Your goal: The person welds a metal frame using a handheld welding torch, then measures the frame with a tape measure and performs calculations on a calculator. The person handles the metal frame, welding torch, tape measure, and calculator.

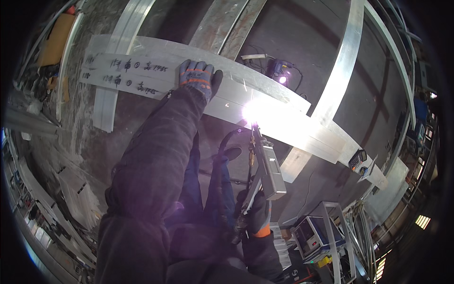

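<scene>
My left hand, in a grey glove with orange bands, lies on long silvery metal strips, fingers stretched forward and thumb apart. Handwriting in dark marker covers the strips' left end. My right hand, in a dark glove with an orange cuff, is wrapped round the handle of a welding torch with a boxy metal body. At the torch tip a glaring white arc burns against the strips and sends off a few sparks. The glare hides the spot where the tip meets the metal.
Metal crossbars support the strips. A small dark device with buttons rests at their right end. Beyond them sits a blue tool with cables. At lower right stand a boxed machine and a metal frame.
</scene>
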Tool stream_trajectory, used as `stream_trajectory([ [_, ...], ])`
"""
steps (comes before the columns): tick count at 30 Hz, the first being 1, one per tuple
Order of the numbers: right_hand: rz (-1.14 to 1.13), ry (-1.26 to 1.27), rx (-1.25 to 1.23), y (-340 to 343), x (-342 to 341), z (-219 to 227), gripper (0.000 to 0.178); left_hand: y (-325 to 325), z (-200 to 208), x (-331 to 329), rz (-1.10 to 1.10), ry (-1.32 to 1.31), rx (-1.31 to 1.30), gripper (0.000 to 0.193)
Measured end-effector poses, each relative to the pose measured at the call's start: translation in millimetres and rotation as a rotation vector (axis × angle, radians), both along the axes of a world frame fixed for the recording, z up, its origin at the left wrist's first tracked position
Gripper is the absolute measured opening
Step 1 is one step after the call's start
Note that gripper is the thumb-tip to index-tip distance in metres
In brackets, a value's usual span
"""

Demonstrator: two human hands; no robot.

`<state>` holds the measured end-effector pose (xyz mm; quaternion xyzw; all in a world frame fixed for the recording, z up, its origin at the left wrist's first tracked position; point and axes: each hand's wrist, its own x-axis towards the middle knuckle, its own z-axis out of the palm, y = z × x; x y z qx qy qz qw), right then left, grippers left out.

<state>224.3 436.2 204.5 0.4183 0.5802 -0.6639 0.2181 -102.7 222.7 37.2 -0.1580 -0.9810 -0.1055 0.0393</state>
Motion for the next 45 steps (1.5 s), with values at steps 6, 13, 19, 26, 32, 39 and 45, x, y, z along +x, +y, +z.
stream_trajectory([
  [6, 0.311, 0.088, 0.050, 53.6, -40.6, 30.2, 0.037, 0.4, 1.0, -0.8, 0.005, -0.040, -0.008, 0.027],
  [13, 0.886, 0.208, 0.163, 109.1, -117.0, 60.3, 0.051, 0.9, 2.1, -1.1, 0.018, -0.051, 0.002, 0.023],
  [19, 1.047, 0.263, 0.200, 133.6, -129.9, 60.0, 0.055, 1.6, 1.1, -0.6, 0.027, -0.026, 0.021, 0.024],
  [26, 0.879, 0.050, 0.151, 131.2, -112.6, 56.5, 0.047, 0.9, -1.8, -1.8, 0.010, 0.021, 0.046, 0.027],
  [32, 0.223, -0.028, -0.187, 95.7, -55.5, 47.0, 0.040, -1.2, -1.0, -1.9, -0.003, 0.002, -0.008, 0.027],
  [39, -0.060, 0.103, -0.217, 10.3, -2.2, 14.0, 0.053, 3.4, 3.9, -1.9, 0.005, 0.003, -0.033, 0.029],
  [45, -0.351, 0.056, -0.192, -48.2, 6.9, 5.3, 0.087, 3.6, 2.6, -3.3, -0.023, 0.015, -0.025, 0.031],
])
